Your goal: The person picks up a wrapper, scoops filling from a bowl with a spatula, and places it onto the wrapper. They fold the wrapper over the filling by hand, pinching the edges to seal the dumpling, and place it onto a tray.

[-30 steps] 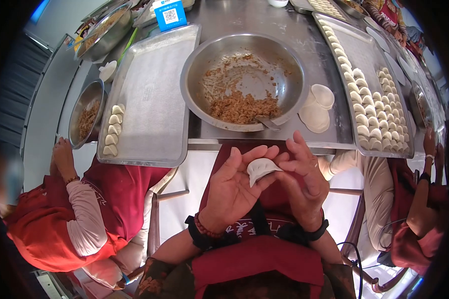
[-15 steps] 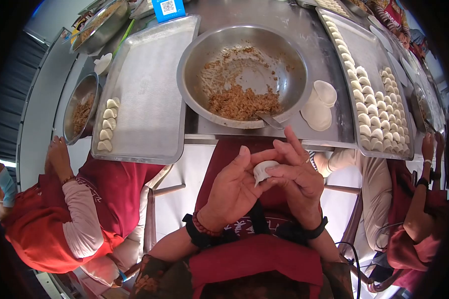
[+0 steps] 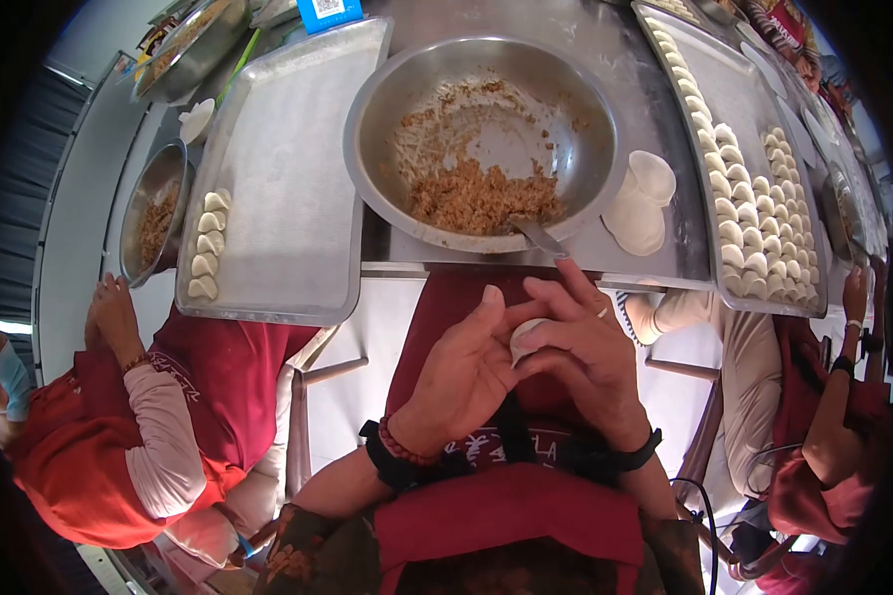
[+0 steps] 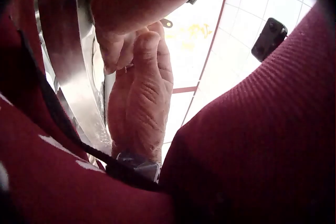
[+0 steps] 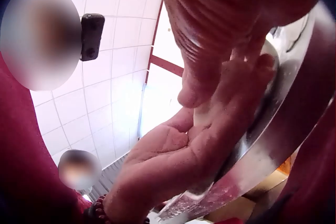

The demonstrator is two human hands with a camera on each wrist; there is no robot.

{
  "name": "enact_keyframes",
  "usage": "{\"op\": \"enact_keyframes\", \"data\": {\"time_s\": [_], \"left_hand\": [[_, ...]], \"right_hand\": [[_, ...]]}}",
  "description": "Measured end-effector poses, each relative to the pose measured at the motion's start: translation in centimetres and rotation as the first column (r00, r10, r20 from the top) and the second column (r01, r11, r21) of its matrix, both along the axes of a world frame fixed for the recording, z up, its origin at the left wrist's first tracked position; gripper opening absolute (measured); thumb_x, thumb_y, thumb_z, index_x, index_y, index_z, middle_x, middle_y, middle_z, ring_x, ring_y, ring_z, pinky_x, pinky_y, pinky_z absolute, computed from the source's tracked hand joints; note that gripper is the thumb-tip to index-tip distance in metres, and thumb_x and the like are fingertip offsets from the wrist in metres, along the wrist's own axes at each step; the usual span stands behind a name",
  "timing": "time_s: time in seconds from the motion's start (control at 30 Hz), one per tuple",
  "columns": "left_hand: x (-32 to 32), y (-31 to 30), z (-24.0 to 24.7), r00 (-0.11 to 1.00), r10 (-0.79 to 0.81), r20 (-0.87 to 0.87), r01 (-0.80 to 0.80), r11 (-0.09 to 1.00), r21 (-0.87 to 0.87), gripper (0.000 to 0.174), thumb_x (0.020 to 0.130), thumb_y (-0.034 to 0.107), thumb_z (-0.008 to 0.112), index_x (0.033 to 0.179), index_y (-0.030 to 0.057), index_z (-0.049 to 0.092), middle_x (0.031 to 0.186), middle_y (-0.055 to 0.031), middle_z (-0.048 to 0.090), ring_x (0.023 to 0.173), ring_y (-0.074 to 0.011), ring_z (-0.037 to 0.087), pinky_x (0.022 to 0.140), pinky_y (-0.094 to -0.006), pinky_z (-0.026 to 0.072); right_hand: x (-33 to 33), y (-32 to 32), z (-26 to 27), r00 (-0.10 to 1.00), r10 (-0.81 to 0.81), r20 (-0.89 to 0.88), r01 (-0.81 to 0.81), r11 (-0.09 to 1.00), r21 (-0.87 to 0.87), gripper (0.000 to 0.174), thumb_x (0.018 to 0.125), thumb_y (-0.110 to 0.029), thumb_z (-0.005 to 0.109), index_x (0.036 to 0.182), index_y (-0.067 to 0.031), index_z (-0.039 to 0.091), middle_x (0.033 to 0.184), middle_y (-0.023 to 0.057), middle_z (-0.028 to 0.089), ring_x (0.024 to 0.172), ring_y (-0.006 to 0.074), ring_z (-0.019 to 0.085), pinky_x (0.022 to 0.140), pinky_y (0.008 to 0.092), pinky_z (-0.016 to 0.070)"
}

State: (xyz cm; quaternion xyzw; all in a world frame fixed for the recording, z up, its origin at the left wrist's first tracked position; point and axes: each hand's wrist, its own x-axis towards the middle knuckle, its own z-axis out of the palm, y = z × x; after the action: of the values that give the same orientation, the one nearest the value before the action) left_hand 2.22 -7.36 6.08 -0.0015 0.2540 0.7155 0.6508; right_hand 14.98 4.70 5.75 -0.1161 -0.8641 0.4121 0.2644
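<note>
A white folded dumpling (image 3: 526, 340) shows between the two hands, in front of the apron and just below the table edge. My right hand (image 3: 593, 365) pinches it between thumb and fingers, which cover much of it. Palm up beside it, my left hand (image 3: 454, 375) has its fingers extended under and behind the dumpling, with the thumb raised. In the right wrist view the left palm (image 5: 173, 148) lies open beneath the right thumb (image 5: 197, 77). The left wrist view shows the right hand (image 4: 142, 106) mostly from the thumb side; the dumpling is hidden there.
A steel bowl (image 3: 367, 188) of minced filling with a spoon handle (image 3: 541, 238) stands ahead. Round wrappers (image 3: 633, 220) lie right of it. The left tray (image 3: 278, 169) carries several dumplings, the right tray (image 3: 709, 74) many rows. People sit on both sides.
The right hand has moved left over the dumpling and closed its thumb and fingers on it, covering more of it. The left hand stays nearly in place. The head view has shifted slightly.
</note>
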Motion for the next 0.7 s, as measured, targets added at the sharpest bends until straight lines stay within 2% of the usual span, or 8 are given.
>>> {"op": "enact_keyframes", "data": {"time_s": [0.13, 0.23, 0.33, 0.47, 0.67, 0.7], "left_hand": [[0.0, 0.0, 0.2, 0.998, -0.053, -0.016, 0.053, 0.998, -0.031, 0.05, 0.109, 0.042, 0.03, 0.131, 0.0018, 0.05, 0.128, -0.0096, 0.058, 0.114, -0.0157, 0.056, 0.098, -0.0345, 0.0472], [-0.1, 0.1, 0.1, 0.993, -0.112, -0.039, 0.11, 0.993, -0.046, 0.048, 0.109, 0.043, 0.031, 0.129, 0.004, 0.051, 0.125, -0.008, 0.058, 0.109, -0.0144, 0.056, 0.096, -0.0339, 0.047], [-0.2, -0.2, -1.1, 0.99, -0.137, -0.016, 0.136, 0.989, -0.054, 0.047, 0.109, 0.043, 0.032, 0.128, 0.005, 0.052, 0.121, -0.0063, 0.058, 0.105, -0.0132, 0.056, 0.094, -0.0332, 0.0465], [-0.3, -0.1, -1.1, 0.989, -0.144, -0.018, 0.143, 0.987, -0.069, 0.045, 0.109, 0.042, 0.032, 0.125, 0.0059, 0.053, 0.117, -0.0047, 0.059, 0.103, -0.0128, 0.056, 0.092, -0.0319, 0.0464], [-0.4, 0.1, -0.7, 0.991, -0.129, 0.046, 0.129, 0.992, -0.007, 0.056, 0.108, 0.047, 0.027, 0.133, 0.0019, 0.049, 0.127, -0.0106, 0.058, 0.12, -0.0209, 0.055, 0.106, -0.0396, 0.0422], [-0.5, 0.2, -0.6, 0.991, -0.132, 0.036, 0.133, 0.99, -0.04, 0.062, 0.107, 0.05, 0.025, 0.136, -0.0004, 0.046, 0.133, -0.013, 0.056, 0.128, -0.0243, 0.051, 0.113, -0.0448, 0.037]], "right_hand": [[0.0, 0.4, 0.4, 0.993, 0.088, 0.084, -0.099, 0.985, 0.142, 0.022, 0.072, -0.007, 0.076, 0.091, -0.0142, 0.068, 0.132, 0.0062, 0.064, 0.137, 0.0356, 0.047, 0.105, 0.0457, 0.0402], [-0.1, 0.3, 0.1, 0.993, 0.099, 0.065, -0.11, 0.977, 0.183, 0.019, 0.071, -0.003, 0.073, 0.086, -0.0134, 0.066, 0.13, 0.0066, 0.064, 0.137, 0.0352, 0.046, 0.106, 0.0476, 0.0401], [-0.1, 0.1, -0.7, 0.993, 0.107, 0.058, -0.114, 0.986, 0.125, 0.018, 0.071, -0.003, 0.074, 0.083, -0.0123, 0.065, 0.129, 0.0076, 0.064, 0.137, 0.0345, 0.047, 0.106, 0.0479, 0.04], [-0.2, 0.1, -0.7, 0.99, 0.103, 0.093, -0.11, 0.991, 0.077, 0.017, 0.075, -0.007, 0.073, 0.089, -0.0138, 0.068, 0.126, 0.0081, 0.066, 0.135, 0.0342, 0.049, 0.105, 0.0476, 0.0403], [0.9, 0.9, -0.8, 0.994, 0.061, 0.093, -0.049, 0.991, -0.127, 0.018, 0.082, -0.011, 0.07, 0.099, -0.0161, 0.071, 0.119, 0.0079, 0.069, 0.128, 0.0326, 0.055, 0.101, 0.0418, 0.0438], [0.8, 0.6, -0.9, 0.998, 0.031, 0.06, -0.022, 0.99, -0.141, 0.017, 0.082, -0.011, 0.07, 0.099, -0.0159, 0.071, 0.118, 0.0079, 0.069, 0.125, 0.0323, 0.057, 0.1, 0.0409, 0.0445]]}}
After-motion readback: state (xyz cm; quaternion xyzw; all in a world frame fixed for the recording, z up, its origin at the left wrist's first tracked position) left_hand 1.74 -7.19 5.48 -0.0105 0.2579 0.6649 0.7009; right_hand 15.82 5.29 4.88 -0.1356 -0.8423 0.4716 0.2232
